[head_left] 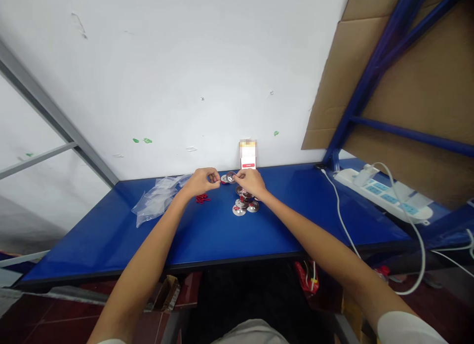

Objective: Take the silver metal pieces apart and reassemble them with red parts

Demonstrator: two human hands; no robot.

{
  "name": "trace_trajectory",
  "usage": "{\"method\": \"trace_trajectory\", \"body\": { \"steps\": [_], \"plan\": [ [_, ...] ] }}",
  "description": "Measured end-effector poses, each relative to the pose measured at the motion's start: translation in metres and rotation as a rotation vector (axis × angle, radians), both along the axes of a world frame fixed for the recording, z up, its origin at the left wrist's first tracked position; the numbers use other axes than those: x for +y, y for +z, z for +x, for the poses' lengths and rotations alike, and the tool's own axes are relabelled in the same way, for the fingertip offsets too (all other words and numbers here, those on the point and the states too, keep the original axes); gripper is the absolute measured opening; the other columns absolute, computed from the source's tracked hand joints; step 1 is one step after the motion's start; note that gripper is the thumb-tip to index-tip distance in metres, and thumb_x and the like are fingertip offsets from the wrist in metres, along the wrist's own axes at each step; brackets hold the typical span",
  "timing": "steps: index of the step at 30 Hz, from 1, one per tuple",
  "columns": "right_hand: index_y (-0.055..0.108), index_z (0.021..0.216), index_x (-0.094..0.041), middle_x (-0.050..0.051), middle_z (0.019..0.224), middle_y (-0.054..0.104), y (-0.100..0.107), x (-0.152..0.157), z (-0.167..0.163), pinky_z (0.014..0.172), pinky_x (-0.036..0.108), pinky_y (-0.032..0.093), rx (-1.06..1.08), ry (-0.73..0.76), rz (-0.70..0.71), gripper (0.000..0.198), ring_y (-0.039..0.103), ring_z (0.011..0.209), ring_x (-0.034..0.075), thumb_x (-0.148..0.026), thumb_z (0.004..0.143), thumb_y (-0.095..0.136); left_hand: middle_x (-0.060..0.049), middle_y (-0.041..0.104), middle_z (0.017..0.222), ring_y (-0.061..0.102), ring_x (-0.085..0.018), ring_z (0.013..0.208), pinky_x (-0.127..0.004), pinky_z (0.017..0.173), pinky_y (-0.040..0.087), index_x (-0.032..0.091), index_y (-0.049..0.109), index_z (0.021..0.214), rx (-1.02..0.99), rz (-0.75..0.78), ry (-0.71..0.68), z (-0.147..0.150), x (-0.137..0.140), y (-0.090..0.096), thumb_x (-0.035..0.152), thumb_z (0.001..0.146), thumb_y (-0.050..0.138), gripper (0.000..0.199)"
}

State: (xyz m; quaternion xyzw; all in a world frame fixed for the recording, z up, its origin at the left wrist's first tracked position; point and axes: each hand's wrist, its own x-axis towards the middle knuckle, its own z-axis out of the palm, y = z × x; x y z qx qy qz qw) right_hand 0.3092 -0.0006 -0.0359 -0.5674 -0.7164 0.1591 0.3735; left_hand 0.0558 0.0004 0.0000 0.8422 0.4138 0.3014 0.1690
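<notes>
My right hand [251, 181] pinches a small shiny finger cymbal [231, 177] by its edge, above the blue tabletop. To its left my left hand [204, 181] is closed in a pinch, its fingertips at a thin red bit beside another silver disc; what exactly they grip is too small to make out. Below my right hand lies a loose pile of finger cymbals [240, 210], some showing red cord. Short red cords [202, 199] form a small heap under my left hand. Clear plastic bags [157, 198] are spread beside my left forearm.
A lit phone [248, 155] leans on the white wall behind my hands. On the right of the blue table [229, 243] are a white power strip [383, 195] with cables and a blue metal frame [370, 72]. Cardboard [418, 97] stands behind that frame.
</notes>
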Motion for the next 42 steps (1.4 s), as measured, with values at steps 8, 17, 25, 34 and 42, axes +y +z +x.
{"method": "trace_trajectory", "body": {
  "steps": [8, 17, 25, 34, 42],
  "plan": [
    [0.081, 0.078, -0.021, 0.003, 0.083, 0.082, 0.002, 0.009, 0.004, 0.072, 0.029, 0.048, 0.081, 0.168, -0.075, 0.022, 0.074, 0.080, 0.022, -0.032, 0.095, 0.072, -0.002, 0.073, 0.076, 0.059, -0.016, 0.065, -0.027, 0.060, 0.043, 0.020, 0.077, 0.082, 0.318, -0.517, -0.017, -0.057, 0.008, 0.017, 0.034, 0.072, 0.071, 0.018],
    [0.084, 0.084, -0.021, 0.006, 0.085, 0.082, 0.001, 0.029, -0.007, 0.072, 0.030, 0.049, -0.054, 0.165, -0.033, 0.026, 0.074, 0.080, 0.024, -0.034, 0.098, 0.067, -0.004, 0.072, 0.073, 0.057, -0.017, 0.062, -0.027, 0.056, 0.040, 0.021, 0.078, 0.080, 0.376, -0.638, 0.054, -0.063, 0.010, 0.011, 0.045, 0.066, 0.081, 0.028],
    [0.080, 0.078, -0.017, 0.018, 0.093, 0.081, 0.004, 0.074, -0.030, 0.084, 0.035, 0.052, -0.375, 0.116, -0.021, 0.027, 0.075, 0.097, 0.031, -0.035, 0.097, 0.073, -0.003, 0.069, 0.072, 0.058, -0.019, 0.068, -0.030, 0.062, 0.039, 0.021, 0.072, 0.077, 0.438, -0.369, 0.166, -0.056, 0.007, 0.018, 0.062, 0.084, 0.066, 0.042],
    [0.070, 0.112, -0.019, 0.018, 0.121, 0.072, 0.014, 0.068, 0.021, 0.099, 0.041, 0.051, -0.209, -0.140, 0.249, 0.032, 0.067, 0.114, 0.033, -0.049, 0.105, 0.061, -0.004, 0.072, 0.075, 0.059, -0.019, 0.068, -0.031, 0.063, 0.038, 0.021, 0.071, 0.076, 0.427, -0.292, 0.149, -0.055, 0.014, 0.007, 0.058, 0.085, 0.064, 0.038],
    [0.047, 0.132, -0.012, 0.025, 0.134, 0.058, -0.005, 0.096, 0.015, 0.108, 0.047, 0.048, 0.083, -0.517, 0.185, 0.081, 0.058, 0.124, 0.040, -0.052, 0.077, 0.090, -0.003, 0.072, 0.075, 0.061, -0.019, 0.068, -0.031, 0.065, 0.039, 0.022, 0.071, 0.078, 0.412, -0.242, 0.148, -0.052, 0.019, -0.001, 0.054, 0.088, 0.062, 0.034]
  ]
}}
